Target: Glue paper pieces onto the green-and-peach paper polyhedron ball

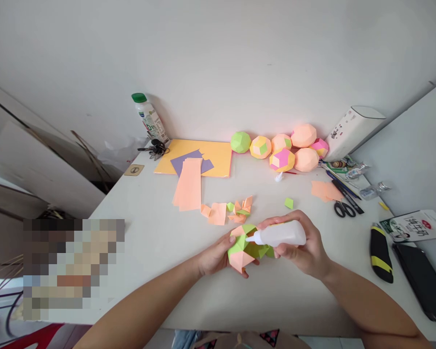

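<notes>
My left hand [213, 257] is closed around a part-built paper polyhedron [244, 248] of green and peach facets, held just above the white table [148, 242]. A small white glue bottle [280, 234] lies sideways in my right hand [304, 248], fingers wrapped round it. Its nozzle points left and touches the top of the paper shape. Loose folded peach and green paper pieces [240, 209] lie just beyond my hands.
Several finished paper balls [282, 159] sit by the wall. Orange, purple and peach paper sheets [192, 162] lie at the back left, with keys [154, 148] and a green-capped bottle [150, 118]. Scissors [343, 208], pens, a black-yellow tool [381, 254] and a white container [352, 131] are on the right.
</notes>
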Demonstrator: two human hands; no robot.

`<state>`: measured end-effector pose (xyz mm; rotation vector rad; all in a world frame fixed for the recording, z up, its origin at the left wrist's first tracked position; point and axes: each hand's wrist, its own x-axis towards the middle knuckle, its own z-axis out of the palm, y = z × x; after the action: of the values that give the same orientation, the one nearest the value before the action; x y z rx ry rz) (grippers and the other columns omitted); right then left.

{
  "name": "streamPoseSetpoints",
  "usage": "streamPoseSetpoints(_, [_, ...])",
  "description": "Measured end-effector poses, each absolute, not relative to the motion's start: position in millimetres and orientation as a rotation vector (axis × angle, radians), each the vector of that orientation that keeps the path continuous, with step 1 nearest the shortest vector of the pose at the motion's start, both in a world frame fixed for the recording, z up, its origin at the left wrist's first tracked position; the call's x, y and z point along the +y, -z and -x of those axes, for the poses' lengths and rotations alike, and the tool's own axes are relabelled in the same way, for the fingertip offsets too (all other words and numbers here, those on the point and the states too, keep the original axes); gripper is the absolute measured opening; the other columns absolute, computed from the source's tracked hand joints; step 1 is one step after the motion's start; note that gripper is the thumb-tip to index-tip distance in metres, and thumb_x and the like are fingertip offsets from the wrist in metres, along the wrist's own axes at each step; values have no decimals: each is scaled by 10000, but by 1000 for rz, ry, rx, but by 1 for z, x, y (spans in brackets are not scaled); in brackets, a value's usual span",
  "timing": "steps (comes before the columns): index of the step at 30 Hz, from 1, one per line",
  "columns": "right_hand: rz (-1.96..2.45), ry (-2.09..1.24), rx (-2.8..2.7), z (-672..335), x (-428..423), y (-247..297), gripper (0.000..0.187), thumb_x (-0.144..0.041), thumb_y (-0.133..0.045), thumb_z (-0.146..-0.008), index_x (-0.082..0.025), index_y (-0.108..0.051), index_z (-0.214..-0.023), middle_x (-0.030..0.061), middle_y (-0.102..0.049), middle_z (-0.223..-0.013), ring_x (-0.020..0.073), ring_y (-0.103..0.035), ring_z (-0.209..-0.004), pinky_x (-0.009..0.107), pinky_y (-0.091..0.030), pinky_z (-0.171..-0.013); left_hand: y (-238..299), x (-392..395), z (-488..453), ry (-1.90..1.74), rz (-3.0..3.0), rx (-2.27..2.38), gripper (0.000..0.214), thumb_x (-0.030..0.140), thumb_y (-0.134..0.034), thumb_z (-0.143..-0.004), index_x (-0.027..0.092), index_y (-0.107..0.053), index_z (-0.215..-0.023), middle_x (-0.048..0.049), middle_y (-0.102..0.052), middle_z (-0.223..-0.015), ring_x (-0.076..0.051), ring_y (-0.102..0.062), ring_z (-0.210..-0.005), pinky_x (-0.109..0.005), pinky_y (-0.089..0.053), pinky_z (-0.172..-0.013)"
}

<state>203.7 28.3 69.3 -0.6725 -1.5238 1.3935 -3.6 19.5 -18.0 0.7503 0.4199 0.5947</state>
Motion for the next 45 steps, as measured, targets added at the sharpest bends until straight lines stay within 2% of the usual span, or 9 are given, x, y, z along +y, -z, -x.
streamPoseSetpoints(10, [782, -1384, -1520, -206, 30, -69, 280, -333, -727, -789, -215, -533, -952, 96, -715, -966, 96, -559, -467, 243, -495, -390, 19, 19, 4, -594, -752, 419, 684, 635, -532, -806, 239, -427, -1354, -192, -581, -1253, -316, -640, -1011, -351, -586, -645])
streamPoseSetpoints(22, [802, -1387, -1506, -206, 30, -67, 272, -332, -718, -796, -216, -527, -950, 94, -716, -962, 125, -602, -534, 235, -495, -383, 19, 19, 4, -590, -748, 429, 700, 647, -535, -797, 240, -432, -1357, -187, -598, -1218, -315, -635, -1013, -346, -587, -643])
streamPoseSetpoints(33, [820, -1394, -1512, -206, 30, -67, 276, -351, -717, -793, -220, -526, -944, 87, -720, -957, 122, -587, -503, 245, -478, -373, 19, 19, 4, -587, -745, 430, 673, 636, -536, -803, 249, -437, -1345, -179, -590, -1237, -311, -637, -1010, -357, -583, -653])
streamPoseSetpoints(45, [757, -1400, -1519, -206, 31, -67, 231, -290, -707, -807, -226, -543, -956, 78, -721, -952, 102, -570, -495, 221, -469, -383, 17, 19, 3, -589, -733, 453, 683, 646, -557, -780, 241, -467, -1323, -177, -591, -1205, -309, -638, -989, -347, -588, -639])
